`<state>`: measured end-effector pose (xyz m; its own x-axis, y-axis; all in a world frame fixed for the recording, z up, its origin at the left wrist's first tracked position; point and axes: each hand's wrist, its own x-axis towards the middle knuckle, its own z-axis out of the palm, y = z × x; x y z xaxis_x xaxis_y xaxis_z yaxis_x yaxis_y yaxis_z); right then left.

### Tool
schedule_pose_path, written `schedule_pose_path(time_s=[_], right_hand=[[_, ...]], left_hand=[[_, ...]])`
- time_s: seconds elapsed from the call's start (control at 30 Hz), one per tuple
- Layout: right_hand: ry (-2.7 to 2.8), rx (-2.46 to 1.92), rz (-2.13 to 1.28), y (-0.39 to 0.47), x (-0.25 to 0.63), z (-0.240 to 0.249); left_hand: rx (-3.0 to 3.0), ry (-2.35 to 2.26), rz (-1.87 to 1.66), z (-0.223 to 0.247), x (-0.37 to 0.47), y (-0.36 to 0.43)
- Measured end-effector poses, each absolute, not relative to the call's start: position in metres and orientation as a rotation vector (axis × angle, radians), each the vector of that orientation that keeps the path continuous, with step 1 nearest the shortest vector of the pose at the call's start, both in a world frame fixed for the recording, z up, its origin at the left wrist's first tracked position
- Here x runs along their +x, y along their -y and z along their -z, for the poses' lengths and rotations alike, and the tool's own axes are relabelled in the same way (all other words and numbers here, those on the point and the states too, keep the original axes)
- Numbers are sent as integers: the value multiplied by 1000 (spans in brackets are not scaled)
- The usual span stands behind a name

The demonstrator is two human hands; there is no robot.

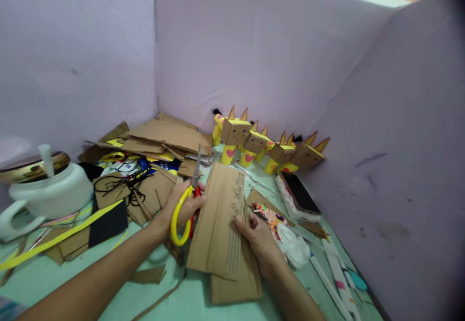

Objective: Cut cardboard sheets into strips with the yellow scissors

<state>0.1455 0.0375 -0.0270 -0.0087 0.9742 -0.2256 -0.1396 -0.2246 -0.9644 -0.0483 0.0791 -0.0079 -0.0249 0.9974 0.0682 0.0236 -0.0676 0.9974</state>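
Note:
A pair of scissors point(181, 218) with yellow and red handles is in my left hand point(184, 206), blades pointing up and away. The left thumb touches the left edge of a brown cardboard sheet point(217, 219) that has printed lines and marks along its right side. A second cardboard piece point(236, 289) lies beneath it, its lower end showing. My right hand point(259, 242) is closed on the right side of the cardboard, thumb on top, with the other fingers partly hidden. Both pieces are held above the green table point(189, 306).
Behind stand several cardboard-and-yellow horned animal figures point(236, 132). To the left are stacked cardboard scraps point(167, 134), tangled black cord point(134, 178) and a white pot point(51, 192). On the right lie a phone point(301, 192), crumpled white plastic point(295, 247) and markers point(337, 277).

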Motion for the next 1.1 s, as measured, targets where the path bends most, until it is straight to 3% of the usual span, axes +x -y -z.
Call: schedule_pose_path(time_s=[0.23,0.37,0.43,0.57,0.67,0.83,0.97,1.1], right_hand=[[967,-1337,-1078,-51,168,27],[1100,-1366,-668,-47,175,18],[1099,-1297,-788,-42,168,17],[1061,-899,-1517,-27,138,24],[1012,-816,-1678,-18,123,26],[706,-976,-1420,-27,144,15],[429,-995,-1183,-41,167,5],[356,-989,-1072,-45,172,4]], left_hand=[[1113,-1304,-1439,1,-80,-103],[1183,-1270,-1413,6,-73,-95],[1292,-1247,-1357,10,-65,-87],[1486,-1247,-1234,10,-44,-70],[1503,-1261,-1254,7,-32,-61],[1418,-1164,-1154,0,-31,-57],[1751,-1345,-1041,-4,-37,-52],[1887,-1359,-1154,8,-38,-47]])
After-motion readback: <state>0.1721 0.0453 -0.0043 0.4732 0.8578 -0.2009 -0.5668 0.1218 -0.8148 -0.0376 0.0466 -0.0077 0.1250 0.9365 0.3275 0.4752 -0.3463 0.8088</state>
